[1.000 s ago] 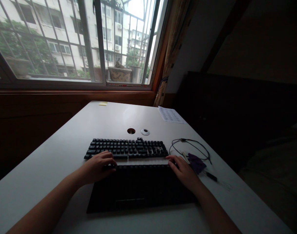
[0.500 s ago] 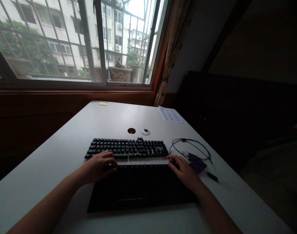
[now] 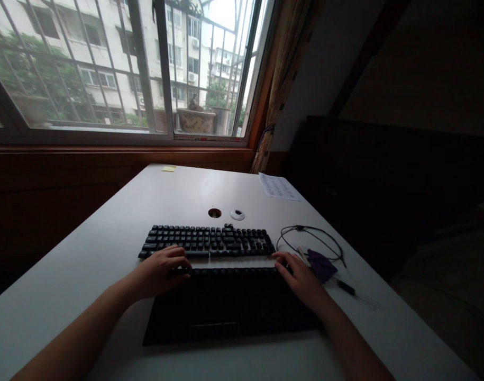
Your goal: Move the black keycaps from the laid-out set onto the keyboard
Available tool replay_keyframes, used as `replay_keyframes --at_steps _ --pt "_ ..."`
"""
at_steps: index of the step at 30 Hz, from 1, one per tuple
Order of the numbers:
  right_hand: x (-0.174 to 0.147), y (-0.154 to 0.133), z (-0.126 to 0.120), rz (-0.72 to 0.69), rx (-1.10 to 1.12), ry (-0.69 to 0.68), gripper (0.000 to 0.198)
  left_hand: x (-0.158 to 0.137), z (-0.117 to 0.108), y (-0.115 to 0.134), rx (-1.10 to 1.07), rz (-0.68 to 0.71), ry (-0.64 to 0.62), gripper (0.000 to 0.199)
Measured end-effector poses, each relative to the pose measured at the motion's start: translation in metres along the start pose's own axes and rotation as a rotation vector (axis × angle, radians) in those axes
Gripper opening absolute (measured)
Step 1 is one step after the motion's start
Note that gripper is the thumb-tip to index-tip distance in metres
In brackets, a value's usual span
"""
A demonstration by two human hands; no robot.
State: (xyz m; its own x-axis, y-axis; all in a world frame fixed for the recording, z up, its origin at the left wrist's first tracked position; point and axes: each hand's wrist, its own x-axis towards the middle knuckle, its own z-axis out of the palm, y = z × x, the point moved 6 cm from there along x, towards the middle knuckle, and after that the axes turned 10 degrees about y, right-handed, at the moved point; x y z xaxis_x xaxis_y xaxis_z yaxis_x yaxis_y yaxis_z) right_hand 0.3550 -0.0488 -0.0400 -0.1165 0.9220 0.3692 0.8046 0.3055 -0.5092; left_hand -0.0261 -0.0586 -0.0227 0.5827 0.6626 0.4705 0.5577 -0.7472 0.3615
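A large black keyboard [image 3: 234,307] lies near me on the white table, a row of small keys showing along its far edge. My left hand [image 3: 164,271] is curled over its far left corner, fingers bent and thumb along the edge. At the far right corner, my right hand [image 3: 299,272] grips with bent fingers and thumb. Just beyond stands a block of black keycaps [image 3: 198,238] laid out in keyboard order, with some gaps. A thin strip of tabletop separates the two. Most of the near keyboard's surface is too dark to make out.
On the right lie a looped black cable [image 3: 321,230], a purple cloth [image 3: 323,264] and a thin wire tool with a black handle [image 3: 346,287]. Farther back are a round hole [image 3: 215,213], a white ring cover [image 3: 237,214], a printed sheet [image 3: 279,187] and a yellow note [image 3: 169,169].
The right hand has shifted very slightly at the keyboard's corner. Otherwise both hands and the things on the table stay as they were.
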Motion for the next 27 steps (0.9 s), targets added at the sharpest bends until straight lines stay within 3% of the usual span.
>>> replay_keyframes --at_steps 27 --pt "-0.0007 0.0008 0.0021 0.011 0.019 -0.049 0.028 -0.0009 0.0009 -0.001 -0.004 0.024 0.018 0.009"
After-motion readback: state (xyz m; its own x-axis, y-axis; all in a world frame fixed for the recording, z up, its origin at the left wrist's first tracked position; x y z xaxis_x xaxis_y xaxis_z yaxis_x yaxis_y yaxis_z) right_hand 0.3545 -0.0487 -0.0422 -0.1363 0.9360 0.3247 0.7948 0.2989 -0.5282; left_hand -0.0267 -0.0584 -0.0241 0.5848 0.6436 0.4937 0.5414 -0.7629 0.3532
